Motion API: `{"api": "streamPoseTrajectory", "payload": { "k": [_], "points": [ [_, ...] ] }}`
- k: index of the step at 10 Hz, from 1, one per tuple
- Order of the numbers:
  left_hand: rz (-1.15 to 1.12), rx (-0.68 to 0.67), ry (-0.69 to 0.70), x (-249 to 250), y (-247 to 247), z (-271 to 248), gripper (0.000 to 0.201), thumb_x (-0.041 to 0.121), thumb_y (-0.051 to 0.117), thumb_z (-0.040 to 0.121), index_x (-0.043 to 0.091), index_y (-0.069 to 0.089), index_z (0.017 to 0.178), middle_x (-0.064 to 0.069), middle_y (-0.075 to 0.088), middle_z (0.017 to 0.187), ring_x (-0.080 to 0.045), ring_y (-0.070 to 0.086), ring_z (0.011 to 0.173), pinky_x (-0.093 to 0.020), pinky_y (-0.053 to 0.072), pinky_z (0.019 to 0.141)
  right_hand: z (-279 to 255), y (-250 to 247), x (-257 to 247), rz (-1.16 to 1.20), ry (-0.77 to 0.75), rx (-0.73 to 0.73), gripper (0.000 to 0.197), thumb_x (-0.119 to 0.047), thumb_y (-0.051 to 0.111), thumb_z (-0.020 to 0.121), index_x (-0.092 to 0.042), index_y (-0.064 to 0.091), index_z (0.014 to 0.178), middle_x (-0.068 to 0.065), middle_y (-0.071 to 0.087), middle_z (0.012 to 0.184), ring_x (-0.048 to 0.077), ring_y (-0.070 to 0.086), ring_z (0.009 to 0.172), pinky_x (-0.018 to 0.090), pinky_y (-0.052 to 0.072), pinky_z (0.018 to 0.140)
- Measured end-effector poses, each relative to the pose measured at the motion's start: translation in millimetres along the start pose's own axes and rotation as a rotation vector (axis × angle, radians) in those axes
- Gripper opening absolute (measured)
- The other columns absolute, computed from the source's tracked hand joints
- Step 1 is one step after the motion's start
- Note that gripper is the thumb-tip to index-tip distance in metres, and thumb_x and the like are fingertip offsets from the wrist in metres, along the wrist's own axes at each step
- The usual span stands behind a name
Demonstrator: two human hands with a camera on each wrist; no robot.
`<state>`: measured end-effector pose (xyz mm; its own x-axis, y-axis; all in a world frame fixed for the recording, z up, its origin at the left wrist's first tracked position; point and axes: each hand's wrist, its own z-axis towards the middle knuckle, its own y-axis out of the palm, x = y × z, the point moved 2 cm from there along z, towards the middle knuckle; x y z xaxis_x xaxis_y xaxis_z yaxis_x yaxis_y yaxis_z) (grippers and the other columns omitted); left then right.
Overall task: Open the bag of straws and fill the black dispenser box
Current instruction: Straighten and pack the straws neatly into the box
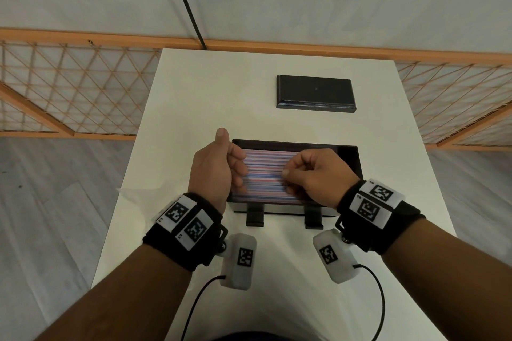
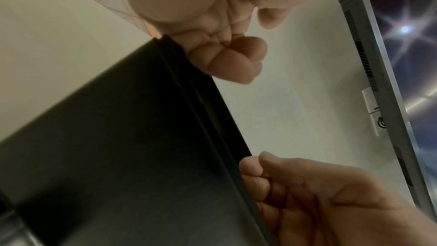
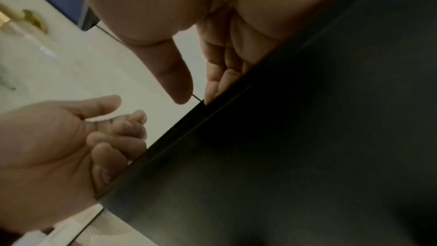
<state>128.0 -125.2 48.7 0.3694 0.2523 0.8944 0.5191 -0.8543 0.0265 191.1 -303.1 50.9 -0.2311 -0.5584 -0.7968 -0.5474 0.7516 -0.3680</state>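
The black dispenser box (image 1: pixel 357 158) stands open in the middle of the table, holding a flat layer of red, blue and white striped straws (image 1: pixel 266 169). My left hand (image 1: pixel 219 166) is over the box's left end, fingers curled toward the palm and thumb raised. My right hand (image 1: pixel 310 171) is over the right half, its curled fingers down on the straws. The left wrist view shows the box's dark wall (image 2: pixel 118 137), my left hand (image 2: pixel 224 59) and my right hand (image 2: pixel 295 194). In the right wrist view my right hand (image 3: pixel 179 72) reaches behind the box rim (image 3: pixel 307 137), opposite my left hand (image 3: pixel 71 141).
The box's black lid (image 1: pixel 315 97) lies flat at the far right of the white table (image 1: pixel 221 91). A clear plastic bag (image 1: pixel 133 194) lies at the table's left edge by my left wrist. An orange lattice fence (image 1: pixel 69 86) runs behind the table.
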Motion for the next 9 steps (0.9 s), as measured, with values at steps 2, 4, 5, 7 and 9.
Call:
{"api": "streamPoseTrajectory", "payload": {
  "k": [2,4,5,7,9],
  "points": [
    [0.010,0.005,0.001,-1.4,-0.7,1.7,0.062,0.050,0.030,0.109,0.008,0.062,0.076,-0.002,0.056,0.052,-0.014,0.045,0.038,-0.026,0.044,0.042,-2.1,0.7,1.7,-0.071,-0.002,-0.030,0.011,-0.016,0.069,0.089,-0.006,0.069,0.083,0.010,0.074,0.070,0.038,0.071,0.077,0.050,0.060,0.077],
    [0.000,-0.002,-0.001,1.2,-0.7,0.8,0.063,0.051,0.030,0.109,0.007,0.062,0.077,-0.003,0.056,0.052,-0.015,0.044,0.039,-0.026,0.044,0.042,3.9,2.0,-0.1,0.080,0.030,0.032,0.014,-0.014,0.068,0.090,-0.003,0.065,0.080,0.016,0.072,0.071,0.036,0.066,0.062,0.047,0.059,0.070],
    [-0.052,-0.028,-0.024,8.6,1.5,-2.3,0.064,0.053,0.029,0.109,0.007,0.062,0.078,-0.004,0.057,0.053,-0.017,0.045,0.039,-0.027,0.044,0.046,5.9,8.5,-2.1,0.405,0.212,-0.030,0.012,-0.011,0.063,0.093,-0.001,0.060,0.087,0.020,0.064,0.076,0.027,0.067,0.060,0.033,0.058,0.057],
    [-0.101,-0.159,-0.154,15.6,13.6,-5.1,0.067,0.061,0.028,0.105,0.009,0.062,0.083,-0.006,0.060,0.056,-0.017,0.048,0.041,-0.029,0.045,0.051,14.8,5.4,1.7,0.560,0.385,-0.086,0.020,-0.021,0.062,0.094,-0.001,0.061,0.099,0.016,0.069,0.078,0.030,0.072,0.071,0.035,0.061,0.063],
    [-0.037,-0.196,-0.243,9.3,18.1,-6.8,0.063,0.062,0.032,0.104,0.010,0.062,0.084,-0.005,0.061,0.056,-0.016,0.049,0.042,-0.026,0.046,0.043,18.5,0.6,6.1,0.601,0.404,-0.086,0.020,-0.025,0.063,0.092,-0.006,0.061,0.099,0.015,0.072,0.080,0.029,0.073,0.074,0.039,0.060,0.071]
  ]
}}
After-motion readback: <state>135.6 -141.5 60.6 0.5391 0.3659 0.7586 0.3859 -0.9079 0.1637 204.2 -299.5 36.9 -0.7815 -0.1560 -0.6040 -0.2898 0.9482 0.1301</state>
